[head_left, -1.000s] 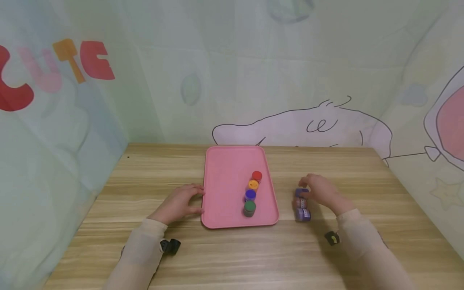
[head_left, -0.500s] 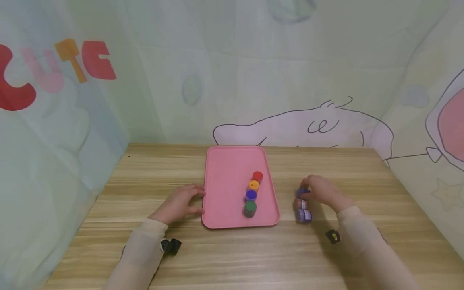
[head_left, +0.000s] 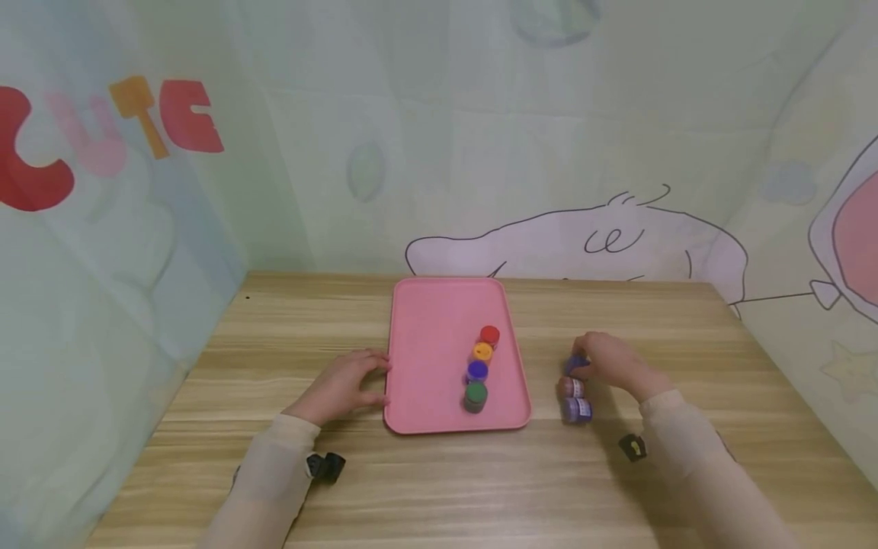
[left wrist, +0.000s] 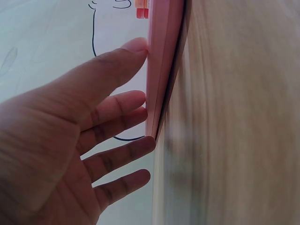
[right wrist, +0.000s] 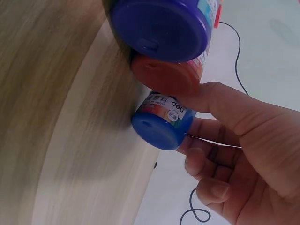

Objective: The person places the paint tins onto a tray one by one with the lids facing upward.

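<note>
On the right of the head view, my right hand (head_left: 613, 364) pinches a small blue paint jar (right wrist: 159, 124) between thumb and fingers; its label faces the wrist camera and the jar looks tilted. Beside it, an orange-brown paint jar (head_left: 571, 387) and a purple paint jar (head_left: 578, 411) lie on their sides in a row. My left hand (head_left: 343, 386) rests at the left rim of a pink tray (head_left: 432, 328), its fingers spread and touching the edge. Inside the tray, red (head_left: 490, 335), yellow (head_left: 482, 352), blue-purple (head_left: 477, 372) and green (head_left: 475, 397) jars form a slanting line.
The wooden table (head_left: 439, 488) carries tray and jars. Behind it hangs a printed cloth (head_left: 439, 152) with cartoon drawings. A black wrist device (head_left: 326, 467) shows at the left sleeve, another (head_left: 632, 447) at the right.
The blue jar in my right hand has turned slightly and shifted a little out of line with the other two. The left hand stays at the tray rim.
</note>
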### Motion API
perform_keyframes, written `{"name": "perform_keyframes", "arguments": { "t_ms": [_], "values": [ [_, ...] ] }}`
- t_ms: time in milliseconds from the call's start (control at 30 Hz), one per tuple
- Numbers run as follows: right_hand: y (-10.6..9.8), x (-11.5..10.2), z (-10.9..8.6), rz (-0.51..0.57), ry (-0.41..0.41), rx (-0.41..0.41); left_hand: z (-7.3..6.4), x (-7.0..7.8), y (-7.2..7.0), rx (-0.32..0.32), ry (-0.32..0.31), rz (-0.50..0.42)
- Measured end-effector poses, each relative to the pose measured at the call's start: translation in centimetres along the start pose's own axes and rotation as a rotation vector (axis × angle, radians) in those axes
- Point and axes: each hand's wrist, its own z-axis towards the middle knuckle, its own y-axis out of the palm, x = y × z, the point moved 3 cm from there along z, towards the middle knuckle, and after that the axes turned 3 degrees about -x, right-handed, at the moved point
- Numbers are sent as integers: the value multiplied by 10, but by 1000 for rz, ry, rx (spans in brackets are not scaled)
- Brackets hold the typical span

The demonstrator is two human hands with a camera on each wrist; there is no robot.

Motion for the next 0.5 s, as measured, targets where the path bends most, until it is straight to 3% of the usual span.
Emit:
{"name": "perform_keyframes", "arguments": {
  "t_ms": [200,500],
  "values": [
    [-3,0,-3,2,-19,79,0,0,-1,-2,-8,-2],
    [-5,-3,-3,42,41,86,0,0,0,-3,-9,8]
  ]
}}
